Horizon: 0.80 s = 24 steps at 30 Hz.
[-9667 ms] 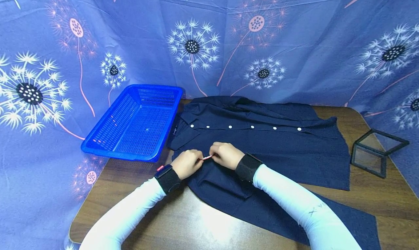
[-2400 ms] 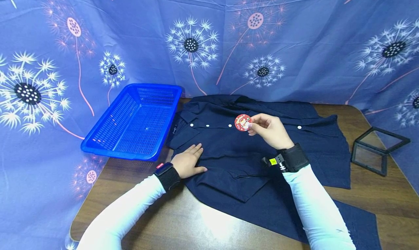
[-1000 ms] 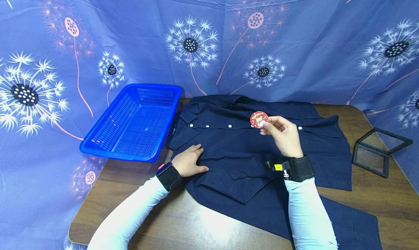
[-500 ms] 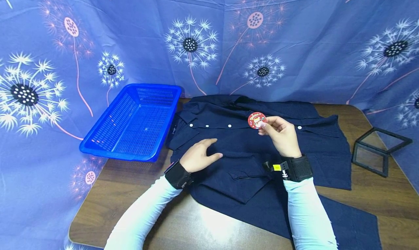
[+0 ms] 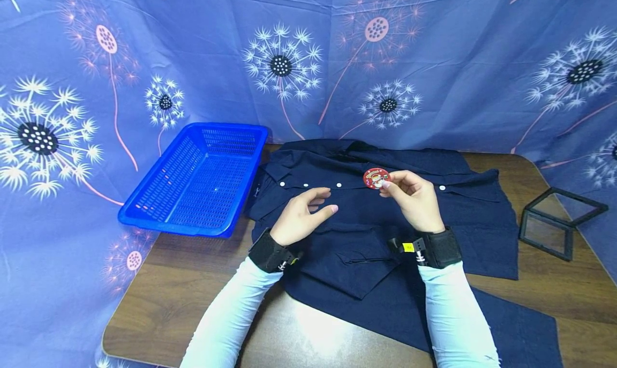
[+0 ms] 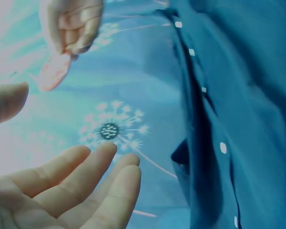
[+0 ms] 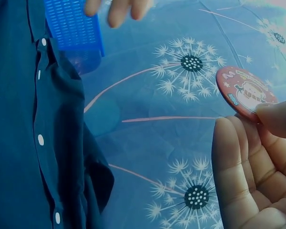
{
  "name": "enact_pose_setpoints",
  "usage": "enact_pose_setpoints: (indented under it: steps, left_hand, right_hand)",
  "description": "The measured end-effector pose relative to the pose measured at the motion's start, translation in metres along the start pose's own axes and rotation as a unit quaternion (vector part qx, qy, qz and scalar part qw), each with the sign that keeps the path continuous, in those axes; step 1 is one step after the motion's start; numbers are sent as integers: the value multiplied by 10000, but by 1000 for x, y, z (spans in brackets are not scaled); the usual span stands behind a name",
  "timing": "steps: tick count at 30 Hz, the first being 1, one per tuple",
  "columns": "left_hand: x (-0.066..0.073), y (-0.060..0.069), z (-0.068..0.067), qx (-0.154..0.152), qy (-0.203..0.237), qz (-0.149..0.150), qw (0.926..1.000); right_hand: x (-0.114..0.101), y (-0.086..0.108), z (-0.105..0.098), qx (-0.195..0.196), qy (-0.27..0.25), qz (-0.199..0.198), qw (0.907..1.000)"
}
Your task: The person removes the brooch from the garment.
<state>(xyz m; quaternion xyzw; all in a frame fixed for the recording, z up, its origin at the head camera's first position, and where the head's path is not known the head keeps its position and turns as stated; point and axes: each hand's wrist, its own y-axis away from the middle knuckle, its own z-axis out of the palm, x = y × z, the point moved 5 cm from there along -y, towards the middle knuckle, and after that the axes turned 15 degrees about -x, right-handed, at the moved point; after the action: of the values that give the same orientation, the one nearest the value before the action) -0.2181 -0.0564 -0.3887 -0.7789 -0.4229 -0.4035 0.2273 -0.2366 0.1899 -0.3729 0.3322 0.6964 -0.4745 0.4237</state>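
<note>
Lifted from the navy-blue cloth shirt (image 5: pixel 361 212), where it lay flat 1 second ago, the bare left hand (image 5: pixel 301 215) now hangs above the shirt's front, nearer the bare right hand (image 5: pixel 419 199), which has barely shifted. Behind the shirt hangs a blue fabric backdrop (image 5: pixel 328 52) printed with white and pink dandelion heads. Under the shirt is a brown wood-grain table (image 5: pixel 193 282) with rounded corners. The shirt lies front up, its near sleeve folded across the lower chest area. Close by the shirt's collar end sits a bright-blue rectangular plastic mesh basket (image 5: pixel 173 228); whether they touch, I cannot tell. Over the shirt's near side reach 2 pale, close-fitting fabric sleeves (image 5: pixel 226 314), ending in 2 black strap wristbands (image 5: pixel 443 248). Just beyond the shirt's hem, 2 black square frames (image 5: pixel 544 237) with see-through panels meet at an angle along 1 edge. Both hands are apart above the shirt: the left has its fingers extended and slightly bent, thumb well away from them; the right pinches a flat red round badge (image 5: pixel 373 178) with a cartoon print, held over the shirt's button line. Smallest are the shirt's round white buttons (image 5: pixel 339 185), 4 showing in the head view.
</note>
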Motion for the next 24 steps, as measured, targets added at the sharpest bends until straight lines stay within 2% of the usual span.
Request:
enact_pose_setpoints:
  steps: [11, 17, 24]
  left_hand:
    - [11, -6, 2, 56, 780, 172, 9968]
    - [13, -9, 8, -74, 798, 214, 9966]
    - [14, -8, 8, -83, 935, 218, 9953]
  right_hand:
    - [-8, 0, 6, -106, 536, -60, 9985]
    - [-12, 0, 9, -77, 612, -193, 9979]
    - [-19, -2, 11, -46, 805, -503, 9955]
